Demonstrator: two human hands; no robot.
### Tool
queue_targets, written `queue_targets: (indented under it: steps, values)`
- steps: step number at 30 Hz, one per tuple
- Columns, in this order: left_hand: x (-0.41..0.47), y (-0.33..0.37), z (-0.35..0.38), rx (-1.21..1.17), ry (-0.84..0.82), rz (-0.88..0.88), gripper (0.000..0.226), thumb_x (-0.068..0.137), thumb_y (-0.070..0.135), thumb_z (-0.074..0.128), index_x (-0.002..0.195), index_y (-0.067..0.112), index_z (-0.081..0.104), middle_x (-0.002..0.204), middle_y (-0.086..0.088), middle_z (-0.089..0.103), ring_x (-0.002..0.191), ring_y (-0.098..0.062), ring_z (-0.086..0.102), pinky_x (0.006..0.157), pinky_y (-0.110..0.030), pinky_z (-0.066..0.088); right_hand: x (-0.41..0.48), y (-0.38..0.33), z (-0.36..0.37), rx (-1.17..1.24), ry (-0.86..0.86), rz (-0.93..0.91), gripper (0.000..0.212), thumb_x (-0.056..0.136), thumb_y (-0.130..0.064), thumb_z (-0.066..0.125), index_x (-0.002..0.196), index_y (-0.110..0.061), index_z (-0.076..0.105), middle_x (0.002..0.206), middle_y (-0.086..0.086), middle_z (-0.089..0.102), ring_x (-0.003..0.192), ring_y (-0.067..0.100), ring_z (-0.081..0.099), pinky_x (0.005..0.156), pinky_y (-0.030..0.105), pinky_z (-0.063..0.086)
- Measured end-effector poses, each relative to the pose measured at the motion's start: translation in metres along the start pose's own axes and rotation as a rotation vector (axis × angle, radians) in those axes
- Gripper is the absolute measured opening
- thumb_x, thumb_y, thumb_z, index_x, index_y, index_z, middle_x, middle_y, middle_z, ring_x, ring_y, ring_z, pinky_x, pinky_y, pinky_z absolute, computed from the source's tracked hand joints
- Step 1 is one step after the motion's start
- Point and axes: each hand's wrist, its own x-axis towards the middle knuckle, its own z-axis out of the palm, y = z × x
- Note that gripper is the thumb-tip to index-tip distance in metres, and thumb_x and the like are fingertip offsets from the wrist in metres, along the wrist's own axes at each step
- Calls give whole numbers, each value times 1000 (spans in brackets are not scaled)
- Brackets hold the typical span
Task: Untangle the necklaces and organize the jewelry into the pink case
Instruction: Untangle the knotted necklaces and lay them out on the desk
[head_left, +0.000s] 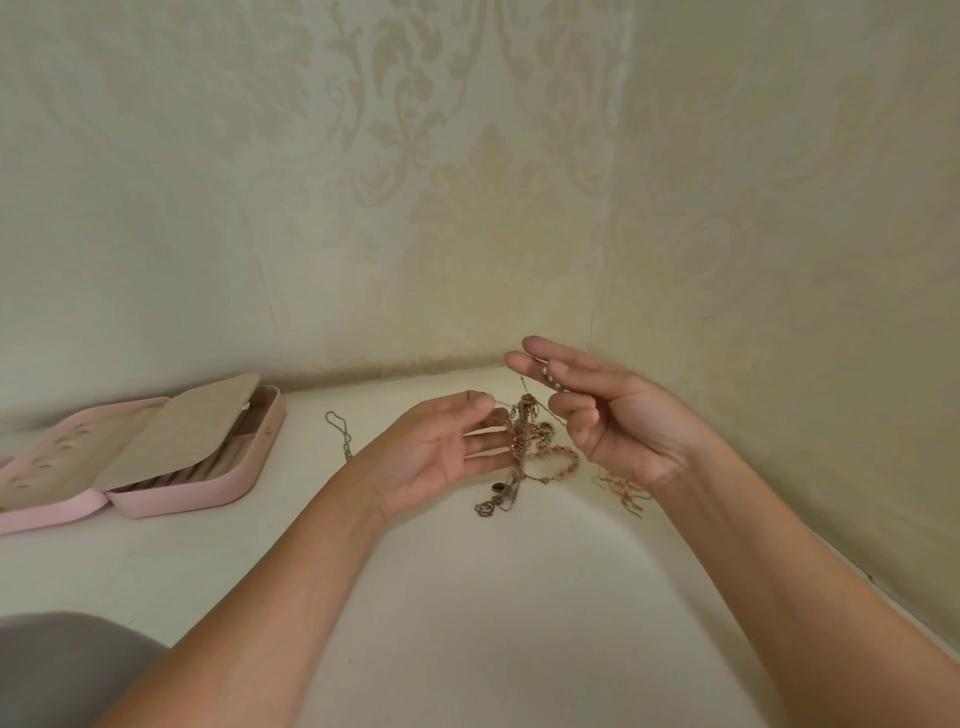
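A knot of tangled necklaces (524, 441) hangs between my two hands above the white table, its lower end with a small pendant trailing on the surface. My left hand (441, 452) pinches a thin chain from the knot between thumb and forefinger, the other fingers straight. My right hand (597, 410) is raised palm-in and holds a beaded strand up with its fingers. The pink case (171, 493) lies open at the far left, its beige flap raised over the compartments.
A separate silver chain (340, 428) lies on the table between the case and my left hand. Gold and pink pieces (626, 491) lie under my right wrist. Patterned walls form a corner just behind. A grey shape (62, 670) fills the lower left.
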Motion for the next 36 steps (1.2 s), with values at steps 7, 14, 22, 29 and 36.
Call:
queue_targets:
  steps: [7,14,22,29,36]
  values:
    - [-2,-2,7,180,42,14,18,82,6,67,100,12,68,90,-3,70,81,-15,68,74,-28,56,-2,5,4,-9,-108,35,33,75,3,53,99,-6,74,108,13,71,61,9,69,43,12,50]
    - [-1,-3,1,208,95,28,8,80,9,70,86,13,73,72,-2,64,68,-13,62,70,-24,53,-2,1,1,-23,-71,13,49,74,5,55,119,-12,62,121,10,67,75,11,72,48,12,52]
    - [-3,-3,6,278,74,11,9,80,22,65,79,20,74,76,2,61,69,-10,53,73,-27,42,-3,4,5,-215,-74,88,34,82,5,51,109,-9,65,107,9,71,45,2,48,31,8,29]
    - [-5,-5,4,434,114,-6,6,76,23,73,81,22,76,92,6,70,94,-9,58,92,-31,38,-4,3,3,-463,49,2,23,88,4,56,104,-9,67,101,6,73,44,4,42,35,11,29]
    - [-3,-8,6,502,152,-94,15,75,15,71,88,9,72,78,-3,70,69,-11,65,70,-22,53,2,11,-7,-829,310,-110,12,84,-2,68,89,-12,71,78,9,66,43,5,45,44,14,38]
